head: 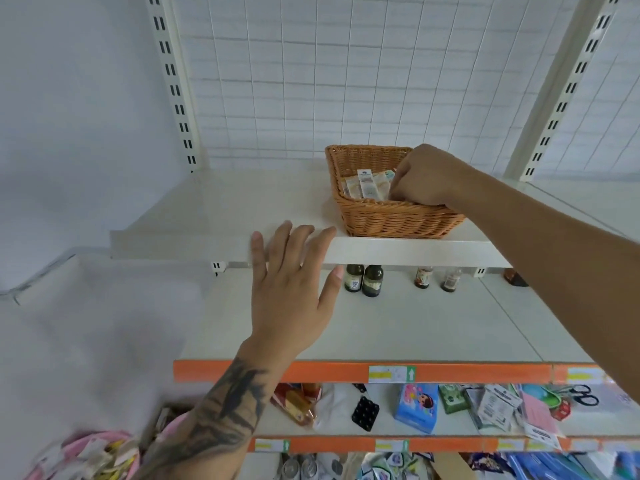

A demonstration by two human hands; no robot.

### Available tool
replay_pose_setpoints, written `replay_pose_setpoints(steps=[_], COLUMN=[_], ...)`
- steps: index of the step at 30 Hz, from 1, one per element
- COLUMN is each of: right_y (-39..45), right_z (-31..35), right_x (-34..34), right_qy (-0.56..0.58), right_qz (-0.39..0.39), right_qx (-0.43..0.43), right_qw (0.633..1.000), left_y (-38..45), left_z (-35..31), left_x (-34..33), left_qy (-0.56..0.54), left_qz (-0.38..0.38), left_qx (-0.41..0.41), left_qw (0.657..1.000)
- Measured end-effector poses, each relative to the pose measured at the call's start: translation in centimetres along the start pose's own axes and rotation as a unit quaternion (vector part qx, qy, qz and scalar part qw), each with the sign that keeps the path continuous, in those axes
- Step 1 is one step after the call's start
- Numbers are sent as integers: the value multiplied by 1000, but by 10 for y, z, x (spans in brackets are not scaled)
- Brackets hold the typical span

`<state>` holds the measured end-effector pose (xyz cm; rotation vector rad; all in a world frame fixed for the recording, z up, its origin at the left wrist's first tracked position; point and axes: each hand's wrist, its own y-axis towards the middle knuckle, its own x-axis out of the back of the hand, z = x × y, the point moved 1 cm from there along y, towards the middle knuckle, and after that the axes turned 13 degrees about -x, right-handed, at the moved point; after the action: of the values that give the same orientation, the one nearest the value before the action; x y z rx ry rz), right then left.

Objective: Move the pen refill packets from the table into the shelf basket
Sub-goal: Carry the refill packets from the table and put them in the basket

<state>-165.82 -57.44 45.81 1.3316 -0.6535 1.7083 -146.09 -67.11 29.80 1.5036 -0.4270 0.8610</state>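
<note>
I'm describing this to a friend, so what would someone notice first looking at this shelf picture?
First, the brown wicker basket on the top shelf, with the right hand reaching into it among the pen refill packets. Next, the left hand, fingers spread, resting on that shelf's front edge. Below, small dark bottles stand at the back of the next shelf.

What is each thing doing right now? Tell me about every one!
Basket: upright on the top shelf, holding packets.
Pen refill packets: lying inside the basket.
Right hand: in the basket, fingers curled at the packets.
Left hand: open, fingers spread, at the shelf edge.
Bottles: standing upright, capped.
</note>
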Motion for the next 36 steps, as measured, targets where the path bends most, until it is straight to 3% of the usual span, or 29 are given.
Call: replay_pose_setpoints(steps=[3, 6, 9, 12, 18, 23, 29, 36], right_y=[-25, -73, -111, -140, -205, -290, -401, -533], right_z=[-7, -18, -30, -42, -63, -57, -42, -29], right_x=[-1, -18, -67, -134, -254, -318, -344, -328], right_qy=[140, 272, 253, 219, 166, 61, -32, -69], right_qz=[-120, -275, -342, -267, -3, 191, 260, 278], right_qx=[55, 222, 355, 440, 488, 571, 648, 733], right_qw=[981, 895, 832, 829, 857, 796, 716, 617], left_y=[-2, -15, -49, -97, -224, -333, -434, -507], left_z=[-1, -8, -22, -36, -78, -149, -237, -311], left_x=[2, 5, 6, 7, 33, 77, 137, 202], left_qy=[-2, -11, -14, -4, 9, 74, 119, 120], left_qz=[1, -22, -27, 24, 108, 157, 254, 232], left_qx=[4, 37, 71, 153, 294, 451, 628, 752], left_qw=[1000, 999, 997, 988, 950, 875, 726, 605])
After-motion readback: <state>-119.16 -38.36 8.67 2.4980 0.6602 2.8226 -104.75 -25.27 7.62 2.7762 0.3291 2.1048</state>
